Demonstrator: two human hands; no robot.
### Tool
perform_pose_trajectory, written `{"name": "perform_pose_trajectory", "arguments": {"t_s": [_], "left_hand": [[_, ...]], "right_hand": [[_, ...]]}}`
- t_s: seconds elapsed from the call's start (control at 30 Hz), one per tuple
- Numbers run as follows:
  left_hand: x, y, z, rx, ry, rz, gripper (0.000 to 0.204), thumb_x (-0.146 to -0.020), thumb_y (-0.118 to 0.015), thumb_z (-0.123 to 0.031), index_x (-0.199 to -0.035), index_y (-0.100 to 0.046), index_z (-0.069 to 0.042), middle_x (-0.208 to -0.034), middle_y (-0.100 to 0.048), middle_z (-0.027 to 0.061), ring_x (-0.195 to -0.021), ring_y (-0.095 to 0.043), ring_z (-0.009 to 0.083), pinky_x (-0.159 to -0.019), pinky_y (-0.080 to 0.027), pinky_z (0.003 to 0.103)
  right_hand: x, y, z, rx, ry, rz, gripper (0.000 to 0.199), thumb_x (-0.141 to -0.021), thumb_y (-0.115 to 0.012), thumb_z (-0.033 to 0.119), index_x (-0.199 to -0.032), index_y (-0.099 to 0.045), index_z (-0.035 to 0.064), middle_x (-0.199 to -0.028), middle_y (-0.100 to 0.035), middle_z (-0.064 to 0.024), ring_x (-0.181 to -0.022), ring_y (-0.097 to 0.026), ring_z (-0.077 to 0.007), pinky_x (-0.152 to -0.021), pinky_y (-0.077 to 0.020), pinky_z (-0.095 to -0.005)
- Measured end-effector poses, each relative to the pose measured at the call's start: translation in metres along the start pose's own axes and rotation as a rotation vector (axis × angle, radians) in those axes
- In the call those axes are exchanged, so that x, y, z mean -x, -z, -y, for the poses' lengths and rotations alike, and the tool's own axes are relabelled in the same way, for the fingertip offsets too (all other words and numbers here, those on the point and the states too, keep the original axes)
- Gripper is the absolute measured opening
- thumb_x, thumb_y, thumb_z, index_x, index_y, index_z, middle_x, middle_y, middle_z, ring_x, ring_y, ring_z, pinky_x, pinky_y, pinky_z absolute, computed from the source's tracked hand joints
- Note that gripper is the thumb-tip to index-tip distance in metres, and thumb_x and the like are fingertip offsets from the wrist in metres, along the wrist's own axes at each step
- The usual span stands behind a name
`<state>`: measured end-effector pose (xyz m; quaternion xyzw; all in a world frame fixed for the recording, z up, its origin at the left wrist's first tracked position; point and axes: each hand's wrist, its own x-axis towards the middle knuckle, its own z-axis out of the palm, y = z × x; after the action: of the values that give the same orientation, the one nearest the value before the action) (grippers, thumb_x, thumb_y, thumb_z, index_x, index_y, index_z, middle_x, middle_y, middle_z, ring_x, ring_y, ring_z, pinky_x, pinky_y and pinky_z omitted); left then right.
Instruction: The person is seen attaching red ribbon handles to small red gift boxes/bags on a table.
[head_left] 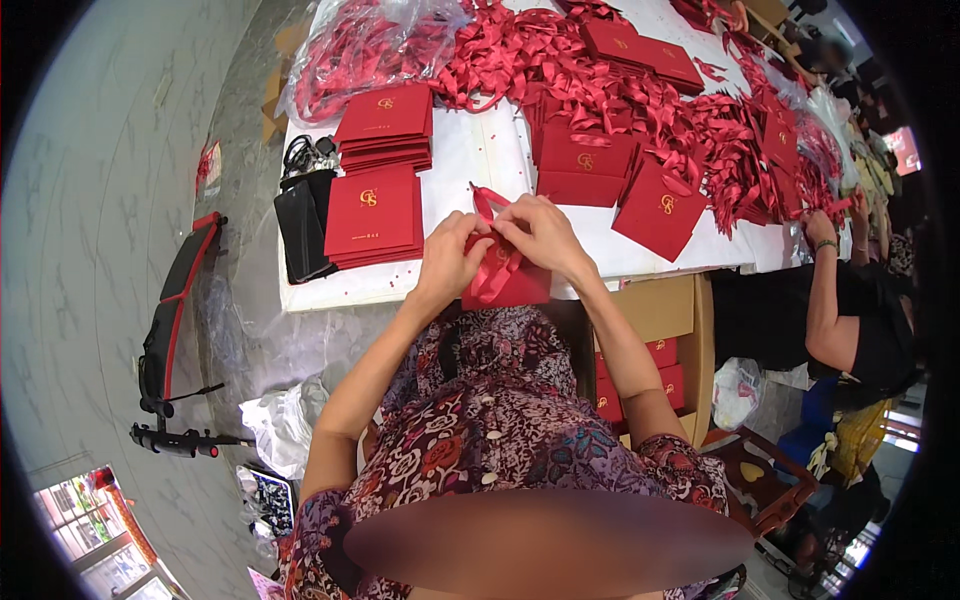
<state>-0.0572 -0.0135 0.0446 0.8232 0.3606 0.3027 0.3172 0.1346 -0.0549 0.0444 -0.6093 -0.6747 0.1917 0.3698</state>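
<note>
I'm watching the left hand and right hand pinching red ribbon on a small red pouch, which is sitting by the near edge of the table, so a hard tug could be twisting the ribbon or sending the pouch over.

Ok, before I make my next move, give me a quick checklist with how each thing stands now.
1. Left-hand grip on the ribbon: ok, finger and thumb are pinching it.
2. Right-hand grip on the ribbon: ok, pinching it beside the left.
3. Red packet in front of you: ok, under your hands at the near table edge.
4. Ribbon tied: cannot tell, your fingers hide part of it.
5. Front left stack out of the way: ok, left of your hands.
6. Ribbon heap sorted: not ok, it lies tangled at the far side.
</note>
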Motion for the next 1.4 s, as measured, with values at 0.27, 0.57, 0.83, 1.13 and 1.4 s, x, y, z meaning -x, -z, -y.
{"name": "perform_pose_trajectory", "arguments": {"t_s": [0.27, 0.57, 0.83, 1.13, 1.4], "left_hand": [[-0.001, 0.000, -0.003, -0.011, -0.287, 0.079, 0.014, -0.082, -0.070, -0.003, -0.095, -0.066, -0.003, -0.088, -0.059, 0.0117, -0.086, -0.060, 0.0309, -0.075, -0.050, 0.038], [-0.004, 0.001, -0.007, -0.022, -0.184, 0.086, 0.014, -0.081, -0.073, -0.007, -0.088, -0.061, -0.003, -0.085, -0.059, 0.0118, -0.084, -0.059, 0.0311, -0.072, -0.049, 0.039], [-0.007, 0.002, 0.027, -0.065, 0.121, 0.046, 0.021, -0.080, -0.076, -0.016, -0.090, -0.061, -0.005, -0.085, -0.062, 0.0144, -0.079, -0.063, 0.0355, -0.069, -0.050, 0.043], [-0.038, -0.009, 0.026, -0.278, 0.343, 0.110, 0.026, -0.083, -0.076, -0.027, -0.084, -0.062, -0.004, -0.071, -0.065, 0.0115, -0.064, -0.065, 0.0305, -0.058, -0.049, 0.041], [-0.040, -0.026, 0.050, -0.274, 0.184, -0.005, 0.017, -0.076, -0.078, -0.019, -0.082, -0.066, -0.008, -0.074, -0.066, 0.0119, -0.068, -0.065, 0.0320, -0.060, -0.051, 0.042]], "right_hand": [[-0.007, 0.001, -0.034, -0.656, -0.213, 0.483, 0.019, -0.093, -0.063, 0.015, -0.098, -0.072, -0.0004, -0.087, -0.071, -0.0048, -0.080, -0.062, -0.0091, -0.075, -0.0500, -0.0265], [-0.017, -0.027, -0.041, -0.644, -0.364, 0.232, 0.024, -0.090, -0.069, 0.023, -0.096, -0.073, -0.0003, -0.081, -0.071, -0.0052, -0.074, -0.061, -0.0086, -0.070, -0.0502, -0.0263], [-0.018, 0.000, -0.048, -0.314, -0.290, -0.154, 0.022, -0.092, -0.067, 0.022, -0.096, -0.073, 0.0012, -0.073, -0.068, -0.0021, -0.064, -0.058, -0.0076, -0.060, -0.0469, -0.0247], [-0.010, -0.027, -0.026, 0.220, -0.343, 0.036, 0.023, -0.082, -0.073, 0.025, -0.080, -0.067, 0.0032, -0.077, -0.068, -0.0166, -0.074, -0.067, -0.0363, -0.067, -0.0519, -0.0454], [-0.011, -0.033, -0.021, 0.199, -0.268, -0.056, 0.018, -0.086, -0.069, 0.016, -0.086, -0.058, 0.0014, -0.078, -0.064, -0.0169, -0.072, -0.064, -0.0370, -0.064, -0.0509, -0.0452]]}}
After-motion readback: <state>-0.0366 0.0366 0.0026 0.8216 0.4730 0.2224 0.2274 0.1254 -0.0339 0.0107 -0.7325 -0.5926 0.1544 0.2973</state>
